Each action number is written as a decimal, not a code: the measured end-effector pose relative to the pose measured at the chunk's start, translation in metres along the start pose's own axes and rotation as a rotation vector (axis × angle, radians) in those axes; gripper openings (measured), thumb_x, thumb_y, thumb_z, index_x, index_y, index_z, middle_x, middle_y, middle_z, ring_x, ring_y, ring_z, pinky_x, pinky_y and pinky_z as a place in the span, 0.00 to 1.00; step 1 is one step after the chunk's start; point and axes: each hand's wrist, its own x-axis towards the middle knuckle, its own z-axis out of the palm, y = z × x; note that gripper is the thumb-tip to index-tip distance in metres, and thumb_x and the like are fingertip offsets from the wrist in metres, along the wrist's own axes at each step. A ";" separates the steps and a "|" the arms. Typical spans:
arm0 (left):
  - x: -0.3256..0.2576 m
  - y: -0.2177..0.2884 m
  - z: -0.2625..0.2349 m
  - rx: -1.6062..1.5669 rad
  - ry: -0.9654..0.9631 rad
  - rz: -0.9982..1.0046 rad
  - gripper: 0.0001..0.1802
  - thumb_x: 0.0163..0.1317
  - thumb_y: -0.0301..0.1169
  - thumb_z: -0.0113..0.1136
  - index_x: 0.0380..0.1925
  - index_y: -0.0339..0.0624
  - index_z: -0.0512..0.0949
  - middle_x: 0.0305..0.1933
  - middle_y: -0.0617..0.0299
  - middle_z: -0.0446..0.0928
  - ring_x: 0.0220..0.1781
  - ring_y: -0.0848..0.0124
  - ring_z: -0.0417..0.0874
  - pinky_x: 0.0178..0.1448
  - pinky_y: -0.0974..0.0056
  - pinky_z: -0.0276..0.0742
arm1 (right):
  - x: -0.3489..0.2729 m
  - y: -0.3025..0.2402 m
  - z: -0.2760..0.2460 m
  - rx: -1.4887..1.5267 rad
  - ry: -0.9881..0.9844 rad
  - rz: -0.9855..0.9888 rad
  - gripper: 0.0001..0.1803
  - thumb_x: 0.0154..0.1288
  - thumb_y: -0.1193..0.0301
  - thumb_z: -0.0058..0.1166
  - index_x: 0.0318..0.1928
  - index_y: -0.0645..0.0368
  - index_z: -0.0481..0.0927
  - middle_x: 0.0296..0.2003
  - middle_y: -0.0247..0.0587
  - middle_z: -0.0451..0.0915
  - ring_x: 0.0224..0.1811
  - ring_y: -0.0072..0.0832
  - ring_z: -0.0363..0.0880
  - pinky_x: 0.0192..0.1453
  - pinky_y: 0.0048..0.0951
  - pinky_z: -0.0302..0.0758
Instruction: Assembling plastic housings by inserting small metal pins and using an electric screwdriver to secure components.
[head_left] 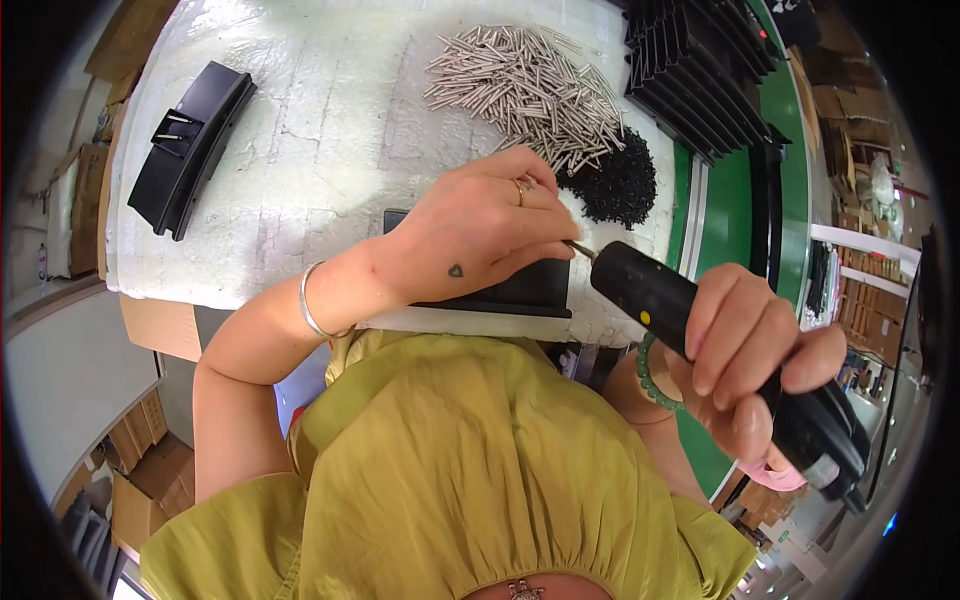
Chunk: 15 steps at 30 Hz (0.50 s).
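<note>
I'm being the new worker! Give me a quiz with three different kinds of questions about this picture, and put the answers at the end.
1. Pick one: What colour is the bead bracelet?
A) red
B) green
C) white

2. True or false: The silver rods lie in one neat, straight row.

3. Fill in: The right hand holds a black power driver whose tip points toward the fingers of the ____ hand.

Key:
1. B
2. False; they lie in a jumbled heap.
3. left; the left hand.
</note>
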 end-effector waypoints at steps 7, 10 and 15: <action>-0.007 -0.064 -0.049 0.339 0.220 -0.266 0.06 0.52 0.30 0.67 0.31 0.44 0.85 0.33 0.59 0.83 0.38 0.59 0.79 0.46 0.59 0.76 | -0.011 0.013 -0.013 0.043 0.140 -0.006 0.18 0.57 0.77 0.53 0.45 0.53 0.62 0.18 0.29 0.69 0.17 0.23 0.69 0.29 0.29 0.67; -0.011 -0.085 -0.066 0.453 0.211 -0.435 0.04 0.53 0.30 0.66 0.29 0.44 0.85 0.30 0.59 0.82 0.38 0.59 0.78 0.46 0.60 0.76 | -0.010 0.016 -0.012 0.046 0.158 -0.017 0.18 0.56 0.77 0.52 0.45 0.54 0.61 0.18 0.30 0.68 0.17 0.23 0.69 0.29 0.30 0.67; 0.007 -0.094 -0.061 0.535 0.202 -0.275 0.05 0.51 0.29 0.67 0.30 0.44 0.85 0.31 0.61 0.81 0.39 0.62 0.77 0.45 0.61 0.76 | -0.008 0.018 -0.007 -0.027 0.166 0.018 0.14 0.56 0.73 0.49 0.43 0.53 0.63 0.19 0.24 0.66 0.19 0.15 0.65 0.31 0.22 0.63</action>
